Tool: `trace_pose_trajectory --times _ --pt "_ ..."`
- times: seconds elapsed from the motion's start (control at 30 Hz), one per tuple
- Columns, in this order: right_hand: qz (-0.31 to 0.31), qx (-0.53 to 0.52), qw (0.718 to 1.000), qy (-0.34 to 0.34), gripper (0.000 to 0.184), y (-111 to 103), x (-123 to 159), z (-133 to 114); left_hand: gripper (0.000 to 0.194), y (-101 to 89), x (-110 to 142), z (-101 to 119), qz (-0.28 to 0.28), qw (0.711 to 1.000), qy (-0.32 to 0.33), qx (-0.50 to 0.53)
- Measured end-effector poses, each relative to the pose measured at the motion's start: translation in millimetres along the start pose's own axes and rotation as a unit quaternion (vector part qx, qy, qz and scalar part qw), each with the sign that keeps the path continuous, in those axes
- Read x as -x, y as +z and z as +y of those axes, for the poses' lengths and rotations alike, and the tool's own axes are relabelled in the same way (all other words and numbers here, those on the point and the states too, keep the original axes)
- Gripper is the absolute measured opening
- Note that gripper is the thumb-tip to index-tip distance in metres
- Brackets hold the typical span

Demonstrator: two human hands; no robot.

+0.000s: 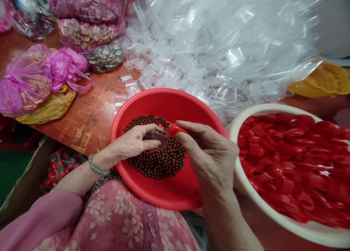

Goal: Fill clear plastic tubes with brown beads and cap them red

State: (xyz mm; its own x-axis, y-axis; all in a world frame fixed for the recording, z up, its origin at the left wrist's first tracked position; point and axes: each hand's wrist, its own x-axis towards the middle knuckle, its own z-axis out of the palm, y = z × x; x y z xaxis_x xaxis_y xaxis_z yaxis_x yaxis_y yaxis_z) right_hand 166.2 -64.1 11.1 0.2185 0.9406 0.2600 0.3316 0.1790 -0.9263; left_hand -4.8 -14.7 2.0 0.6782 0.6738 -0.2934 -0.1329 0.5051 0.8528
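Over a red basin (210,121), my left hand (132,141) pinches a small clear plastic tube (158,137) between thumb and fingers. Brown balls show in or through the tube; I cannot tell which. My right hand (212,152) is closed on a glossy red plastic cap (175,130), its end against or very near the mouth of the tube. Below both hands, many small round brown balls (161,165) lie heaped on the basin's floor.
At right stands a white tub (235,129) full of red plastic caps (298,163). Behind the basin spreads a pile of clear tubes (175,72) with a plastic bag. Pink bags (30,76) sit at left, a yellow basket (325,79) at far right. Packed pieces (61,167) lie lower left.
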Motion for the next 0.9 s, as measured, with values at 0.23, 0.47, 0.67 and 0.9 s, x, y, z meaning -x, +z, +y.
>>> trace_pose_trajectory --times 0.23,0.47,0.67,0.9 --pt "-0.004 0.005 0.999 -0.033 0.022 19.7 -0.5 -0.8 0.032 1.4 0.1 -7.9 -0.015 0.999 0.025 0.03" --pt "0.033 -0.006 0.999 -0.007 0.019 23.4 2.8 -0.1 0.021 5.8 -0.1 -4.0 -0.028 0.999 0.04 -0.018" --pt "0.038 -0.015 0.999 0.004 0.016 25.8 2.4 0.9 0.026 4.6 -2.8 -7.3 -0.034 0.999 0.037 -0.002" --pt "-0.042 0.081 0.995 -0.041 0.014 15.4 -3.3 -0.6 0.036 -0.2 0.0 -6.0 -0.044 0.998 0.034 0.022"
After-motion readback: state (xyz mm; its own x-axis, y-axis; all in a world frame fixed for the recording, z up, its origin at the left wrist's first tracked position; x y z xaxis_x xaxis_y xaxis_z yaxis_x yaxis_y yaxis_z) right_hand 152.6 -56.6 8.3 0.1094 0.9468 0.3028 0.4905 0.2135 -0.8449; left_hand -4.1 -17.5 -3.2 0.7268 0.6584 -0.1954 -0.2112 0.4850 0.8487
